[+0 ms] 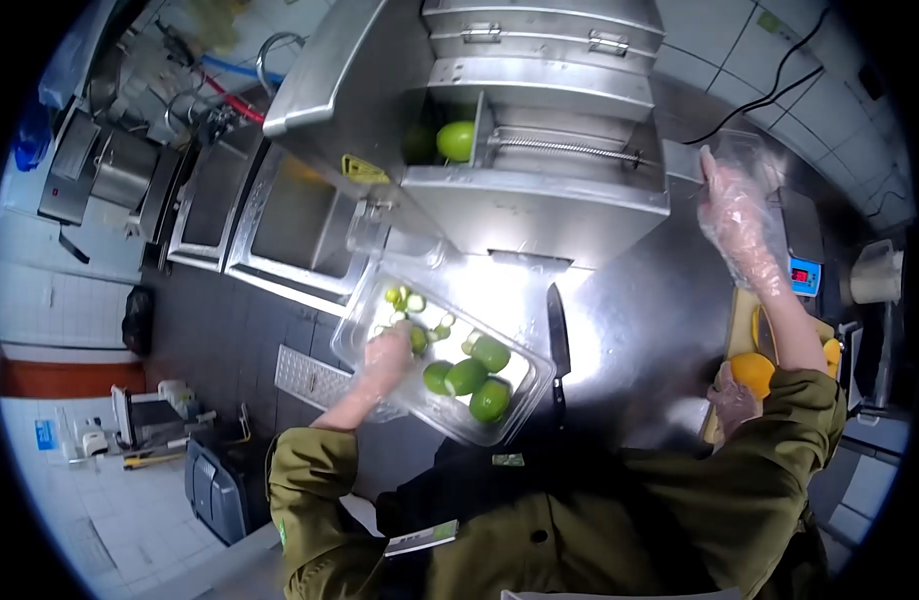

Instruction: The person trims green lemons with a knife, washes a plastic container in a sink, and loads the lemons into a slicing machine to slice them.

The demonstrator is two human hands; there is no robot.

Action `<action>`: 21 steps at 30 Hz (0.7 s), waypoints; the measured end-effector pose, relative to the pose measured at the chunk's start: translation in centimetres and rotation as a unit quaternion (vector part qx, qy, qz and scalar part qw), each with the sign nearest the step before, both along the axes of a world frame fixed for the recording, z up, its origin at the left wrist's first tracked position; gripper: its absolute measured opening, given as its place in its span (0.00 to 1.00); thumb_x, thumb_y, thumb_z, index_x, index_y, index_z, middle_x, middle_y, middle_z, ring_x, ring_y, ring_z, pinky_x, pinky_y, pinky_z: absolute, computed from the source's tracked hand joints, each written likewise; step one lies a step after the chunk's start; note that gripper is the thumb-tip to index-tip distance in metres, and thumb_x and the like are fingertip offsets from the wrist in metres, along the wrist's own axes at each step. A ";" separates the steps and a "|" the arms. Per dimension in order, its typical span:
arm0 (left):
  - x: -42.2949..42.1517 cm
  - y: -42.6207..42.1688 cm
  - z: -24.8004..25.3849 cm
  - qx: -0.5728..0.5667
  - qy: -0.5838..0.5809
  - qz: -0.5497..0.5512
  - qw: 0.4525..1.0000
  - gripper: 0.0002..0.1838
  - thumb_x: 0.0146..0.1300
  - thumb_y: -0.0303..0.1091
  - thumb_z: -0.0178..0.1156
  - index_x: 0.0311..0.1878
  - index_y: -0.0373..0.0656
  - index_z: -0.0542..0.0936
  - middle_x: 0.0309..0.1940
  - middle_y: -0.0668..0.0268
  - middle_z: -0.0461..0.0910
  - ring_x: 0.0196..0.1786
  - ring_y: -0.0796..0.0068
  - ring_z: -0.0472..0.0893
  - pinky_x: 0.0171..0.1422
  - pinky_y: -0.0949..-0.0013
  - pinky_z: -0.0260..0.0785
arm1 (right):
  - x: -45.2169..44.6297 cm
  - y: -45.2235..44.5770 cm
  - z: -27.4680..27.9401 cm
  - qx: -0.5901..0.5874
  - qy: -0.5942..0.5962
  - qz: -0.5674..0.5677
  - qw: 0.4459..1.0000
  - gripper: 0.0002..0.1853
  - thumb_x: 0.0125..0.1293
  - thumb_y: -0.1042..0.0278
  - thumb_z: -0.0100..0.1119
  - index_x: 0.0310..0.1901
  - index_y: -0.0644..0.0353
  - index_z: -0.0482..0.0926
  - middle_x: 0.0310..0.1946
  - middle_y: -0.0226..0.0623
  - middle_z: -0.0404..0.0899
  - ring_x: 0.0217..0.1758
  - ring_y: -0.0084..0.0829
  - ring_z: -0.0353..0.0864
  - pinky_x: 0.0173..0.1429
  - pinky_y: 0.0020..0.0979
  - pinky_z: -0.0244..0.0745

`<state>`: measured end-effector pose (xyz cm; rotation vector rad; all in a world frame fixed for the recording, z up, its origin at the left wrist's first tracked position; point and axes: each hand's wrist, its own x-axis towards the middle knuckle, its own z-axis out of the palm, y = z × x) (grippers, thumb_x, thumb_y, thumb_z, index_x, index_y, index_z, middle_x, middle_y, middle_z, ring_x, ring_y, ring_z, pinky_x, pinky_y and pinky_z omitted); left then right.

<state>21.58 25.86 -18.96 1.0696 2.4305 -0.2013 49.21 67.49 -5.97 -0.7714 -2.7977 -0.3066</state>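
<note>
A clear plastic tray (515, 425) holds several green limes (467, 377) and small cut-off lime ends (415, 302). My left hand (388, 358) reaches into this tray, its fingers closed around a lime (418, 340) they partly hide. Above stands a steel machine (570, 215) with an open chamber. Another lime (456, 141) sits inside it, left of a divider and a spring rod (560, 146). My right hand (738, 215), in a clear glove, is at the machine's right side beside a clear plastic container (750, 155). Its visible finger is stretched out, the others partly hidden.
A knife (558, 345) lies between tray and machine. At right, a co-worker's gloved hand (735, 403) holds an orange fruit (752, 375) by a cutting board (742, 322). A scale (805, 270) stands beyond it. A perforated metal plate (315, 375) lies left of the tray.
</note>
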 end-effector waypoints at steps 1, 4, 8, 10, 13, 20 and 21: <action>0.6 0.4 1.9 0.008 0.013 0.013 1.000 0.31 0.43 0.46 0.66 0.48 0.41 0.66 0.36 0.51 0.76 0.38 0.51 0.78 0.41 0.56 0.71 | -0.7 -0.9 0.2 -0.076 0.059 -0.036 0.995 0.29 0.48 0.72 0.53 0.56 0.61 0.65 0.40 0.49 0.75 0.47 0.46 0.73 0.54 0.44 0.65; 1.6 1.8 9.6 0.204 0.058 -0.044 0.976 0.31 0.42 0.39 0.68 0.49 0.40 0.67 0.37 0.52 0.76 0.39 0.54 0.78 0.43 0.59 0.72 | -1.2 0.8 -1.0 -0.150 0.133 -0.017 0.980 0.32 0.48 0.75 0.50 0.60 0.60 0.60 0.31 0.51 0.74 0.38 0.51 0.73 0.47 0.47 0.64; 1.8 9.9 19.0 0.522 0.001 -0.119 0.844 0.32 0.42 0.31 0.69 0.52 0.39 0.67 0.40 0.56 0.76 0.43 0.63 0.78 0.49 0.68 0.70 | -1.2 1.5 -0.7 -0.092 0.071 0.053 0.992 0.38 0.45 0.75 0.50 0.63 0.60 0.54 0.29 0.53 0.73 0.33 0.51 0.72 0.44 0.46 0.64; 0.7 15.7 20.6 0.567 0.072 -0.118 0.812 0.30 0.45 0.32 0.67 0.52 0.39 0.67 0.40 0.56 0.75 0.42 0.64 0.77 0.49 0.68 0.69 | -1.3 1.6 -0.4 -0.115 0.043 0.045 0.991 0.39 0.45 0.75 0.50 0.64 0.61 0.53 0.29 0.53 0.74 0.33 0.49 0.73 0.45 0.46 0.65; -0.4 20.7 21.2 0.539 0.013 -0.016 0.842 0.28 0.46 0.35 0.65 0.50 0.39 0.67 0.37 0.52 0.76 0.40 0.53 0.78 0.46 0.61 0.69 | -1.3 1.9 -0.8 -0.101 0.093 0.085 0.987 0.37 0.46 0.74 0.50 0.63 0.62 0.54 0.27 0.51 0.74 0.32 0.48 0.74 0.46 0.45 0.65; -2.3 22.0 19.5 0.434 0.091 -0.109 0.889 0.27 0.41 0.29 0.66 0.48 0.38 0.69 0.42 0.54 0.75 0.44 0.52 0.75 0.49 0.61 0.67 | 4.8 6.6 -2.6 -0.034 0.104 0.052 0.993 0.13 0.51 0.59 0.61 0.26 0.60 0.74 0.17 0.43 0.72 0.22 0.43 0.73 0.31 0.41 0.67; -2.3 22.3 19.7 0.406 0.103 -0.138 0.897 0.27 0.40 0.28 0.66 0.47 0.38 0.70 0.43 0.54 0.75 0.46 0.53 0.74 0.50 0.61 0.67 | 5.1 6.4 -2.9 -0.028 0.110 0.055 0.992 0.14 0.51 0.57 0.62 0.24 0.59 0.73 0.16 0.42 0.72 0.21 0.42 0.73 0.29 0.41 0.66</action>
